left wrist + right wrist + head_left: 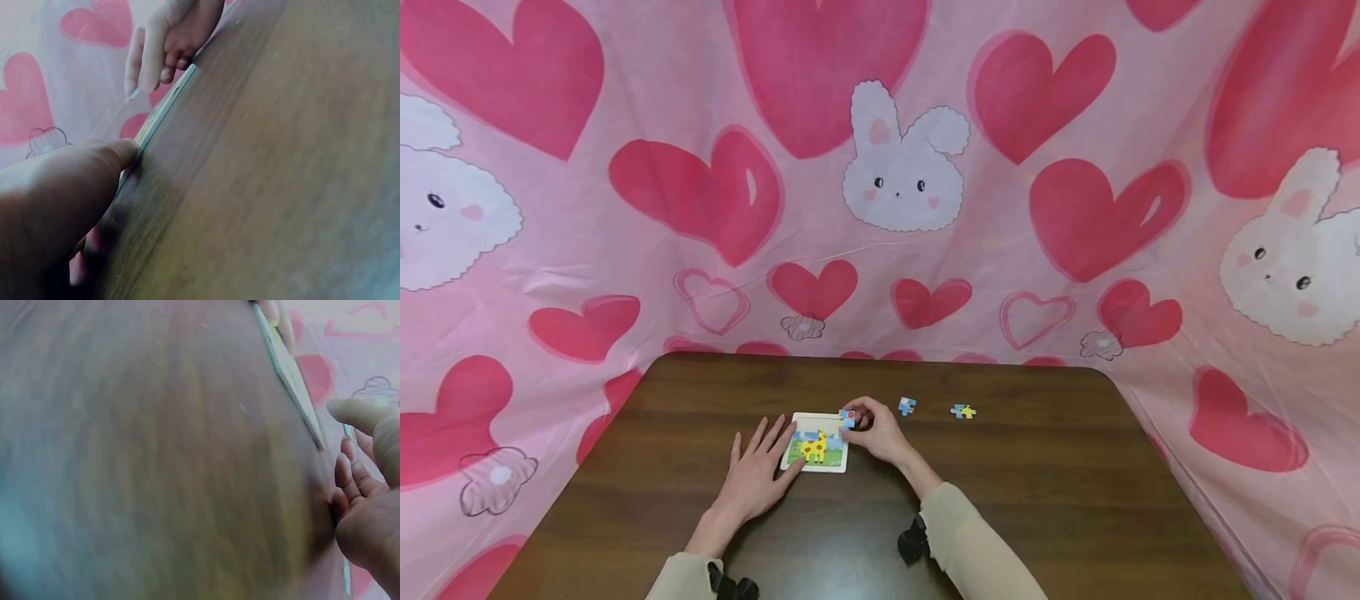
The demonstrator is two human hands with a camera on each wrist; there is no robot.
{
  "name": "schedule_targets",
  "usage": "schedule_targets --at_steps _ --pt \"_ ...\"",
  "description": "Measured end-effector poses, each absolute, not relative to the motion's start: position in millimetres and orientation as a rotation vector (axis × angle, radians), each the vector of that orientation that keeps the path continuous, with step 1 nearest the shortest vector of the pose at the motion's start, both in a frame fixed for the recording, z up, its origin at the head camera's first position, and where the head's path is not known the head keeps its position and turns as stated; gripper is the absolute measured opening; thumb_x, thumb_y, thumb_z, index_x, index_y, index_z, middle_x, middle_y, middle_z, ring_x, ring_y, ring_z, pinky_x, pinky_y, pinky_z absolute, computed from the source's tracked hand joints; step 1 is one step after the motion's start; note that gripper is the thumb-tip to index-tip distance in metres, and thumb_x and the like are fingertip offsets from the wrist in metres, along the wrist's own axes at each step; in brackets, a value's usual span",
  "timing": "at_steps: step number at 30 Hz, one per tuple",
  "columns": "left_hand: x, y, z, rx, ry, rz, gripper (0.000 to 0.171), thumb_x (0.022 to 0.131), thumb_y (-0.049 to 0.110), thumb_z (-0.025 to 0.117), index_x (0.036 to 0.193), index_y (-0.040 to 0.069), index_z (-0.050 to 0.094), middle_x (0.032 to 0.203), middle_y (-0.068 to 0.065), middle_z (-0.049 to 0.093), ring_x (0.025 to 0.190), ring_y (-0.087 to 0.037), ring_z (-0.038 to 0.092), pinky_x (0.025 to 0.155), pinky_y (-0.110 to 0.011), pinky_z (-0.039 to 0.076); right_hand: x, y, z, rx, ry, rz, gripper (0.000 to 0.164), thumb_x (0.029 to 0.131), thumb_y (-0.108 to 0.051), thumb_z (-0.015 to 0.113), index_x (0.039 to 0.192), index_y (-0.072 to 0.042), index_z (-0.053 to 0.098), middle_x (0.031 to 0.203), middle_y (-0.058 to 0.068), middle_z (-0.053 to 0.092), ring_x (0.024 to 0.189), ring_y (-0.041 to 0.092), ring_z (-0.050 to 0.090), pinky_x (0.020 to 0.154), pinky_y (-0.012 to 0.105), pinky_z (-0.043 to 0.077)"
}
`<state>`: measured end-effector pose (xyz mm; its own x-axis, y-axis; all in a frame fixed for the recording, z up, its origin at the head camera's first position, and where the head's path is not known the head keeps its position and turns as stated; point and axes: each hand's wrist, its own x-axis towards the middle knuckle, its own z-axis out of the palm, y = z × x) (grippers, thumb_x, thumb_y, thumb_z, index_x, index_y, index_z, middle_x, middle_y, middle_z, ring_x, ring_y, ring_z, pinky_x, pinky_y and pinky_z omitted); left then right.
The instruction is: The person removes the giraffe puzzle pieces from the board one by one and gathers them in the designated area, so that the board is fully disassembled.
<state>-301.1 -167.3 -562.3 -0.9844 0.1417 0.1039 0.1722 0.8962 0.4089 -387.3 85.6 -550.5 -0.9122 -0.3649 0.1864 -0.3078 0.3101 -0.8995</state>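
A jigsaw puzzle in a white frame (pixel 820 469) lies on the table, its lower part filled with a yellow giraffe on green and blue. My left hand (pixel 758 473) rests spread at the frame's left side, its thumb (pixel 122 152) touching the near edge in the left wrist view. At the upper right corner my right hand (pixel 878 432) pinches a blue puzzle piece (pixel 847 418) with a red spot between thumb and fingers. In the left wrist view that piece is slightly above the frame. The frame's upper strip is bare and pale.
Two loose pieces lie on the dark wooden table (pixel 1037 500) to the right of the frame: a blue piece (pixel 907 406) with red and white, and a blue and yellow piece (pixel 963 412). A pink cloth (pixel 820 208) with hearts and rabbits hangs behind the table.
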Motion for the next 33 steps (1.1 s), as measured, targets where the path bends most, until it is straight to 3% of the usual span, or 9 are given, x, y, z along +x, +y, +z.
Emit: schedule_targets --at_steps 12,20,33 --pt "-301.2 -166.7 -560.8 -0.248 -2.982 -0.682 0.075 0.106 0.05 0.065 0.168 0.013 0.046 0.178 -0.02 0.037 0.168 -0.05 0.024 0.129 -0.084 0.008 -388.9 129.3 -531.9 -0.63 2.51 -1.767 0.038 0.087 0.007 0.085 0.122 0.008 0.07 0.097 0.026 0.061 0.085 0.026 0.052 0.075 0.02 0.039" --pt "-301.1 -166.5 -560.5 -0.251 -2.979 -0.674 0.075 0.106 0.051 0.065 0.168 0.013 0.046 0.178 -0.02 0.038 0.168 -0.05 0.025 0.129 -0.084 0.008 -393.2 171.0 -530.8 -0.532 2.635 -1.684 0.035 0.087 0.006 0.086 0.12 0.005 0.073 0.095 0.015 0.065 0.084 0.013 0.053 0.077 0.019 0.044" --pt "-301.1 -168.2 -561.5 -0.245 -3.009 -0.676 0.076 0.107 0.05 0.065 0.17 0.013 0.043 0.179 -0.019 0.035 0.17 -0.049 0.022 0.13 -0.083 0.005 -396.0 242.7 -534.8 -0.301 2.806 -1.544 0.034 0.088 0.005 0.085 0.12 0.007 0.073 0.097 0.016 0.065 0.085 0.015 0.052 0.074 0.022 0.043"
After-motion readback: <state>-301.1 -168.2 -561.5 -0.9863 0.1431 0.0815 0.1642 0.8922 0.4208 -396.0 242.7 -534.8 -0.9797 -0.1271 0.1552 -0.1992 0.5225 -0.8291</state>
